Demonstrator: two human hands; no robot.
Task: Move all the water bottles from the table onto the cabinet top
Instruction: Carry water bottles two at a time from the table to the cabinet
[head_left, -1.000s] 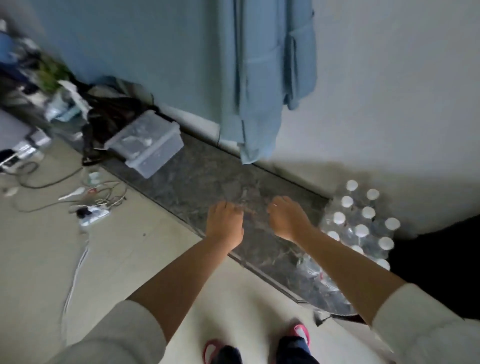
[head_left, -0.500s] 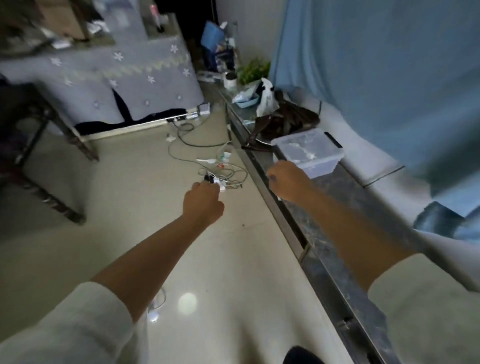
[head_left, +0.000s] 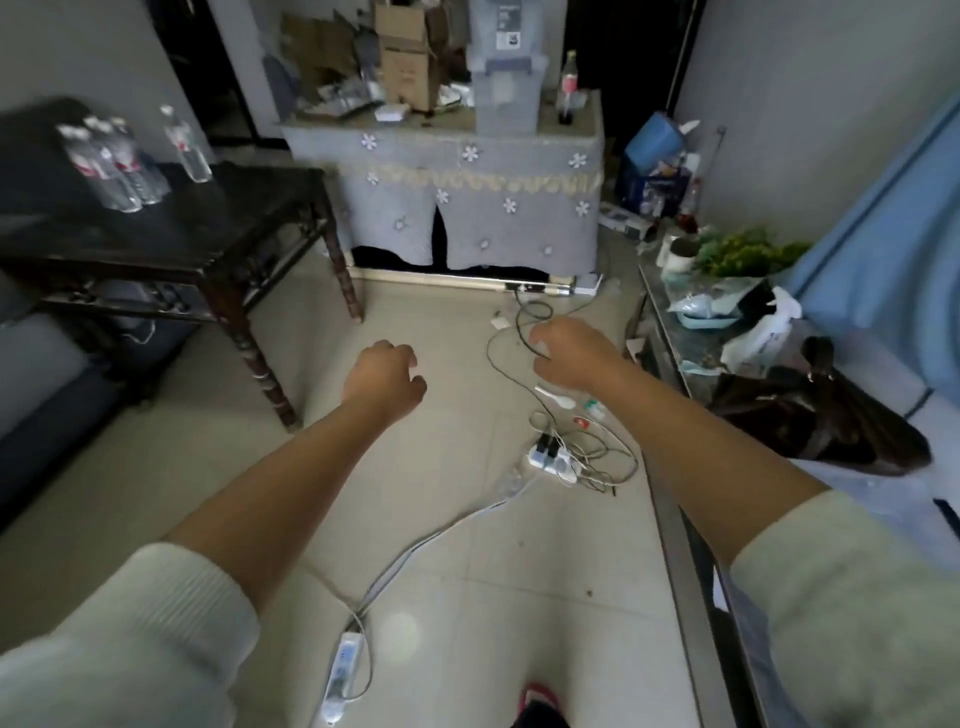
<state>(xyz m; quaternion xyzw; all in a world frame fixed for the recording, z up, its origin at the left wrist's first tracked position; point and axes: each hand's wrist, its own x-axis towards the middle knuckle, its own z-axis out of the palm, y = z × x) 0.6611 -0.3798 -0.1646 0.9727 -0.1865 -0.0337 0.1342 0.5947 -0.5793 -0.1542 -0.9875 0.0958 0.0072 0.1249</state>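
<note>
Bottles (head_left: 117, 161): four clear water bottles with pale caps stand upright on the dark wooden table (head_left: 171, 228) at far left, three clustered close together, one a little apart toward the table's back edge. None is in hand.

Step in hand, as judged: walk to the table for the next pickup. Both hands are free, so one bottle per hand looks feasible. Suggested grip is around the mid-body, below the label band, keeping each upright. The three clustered bottles stand close enough that reaching for an inner one may topple a neighbour; take the outer ones or the lone bottle first. Floor hazard on the route: white power strip (head_left: 551, 457) with a tangle of cables, and a second cord (head_left: 415, 551) trailing toward the feet. Step left of these.

Left hand (head_left: 384, 376): extended forward over the tiled floor at mid-frame, forearm bare, pale sleeve pushed up. Fingers loosely curled, thumb out to the side, holding nothing.

Right hand (head_left: 569, 358): at a similar height, just right of centre, over the cables. Fingers curled inward, loosely; nothing seen in the grip.

Cabinet top (head_left: 691, 338): stone-look surface along the right edge, already carrying a plant, plastic bags and a dark brown handbag (head_left: 815, 415). No bottles seen on the visible part.
</note>
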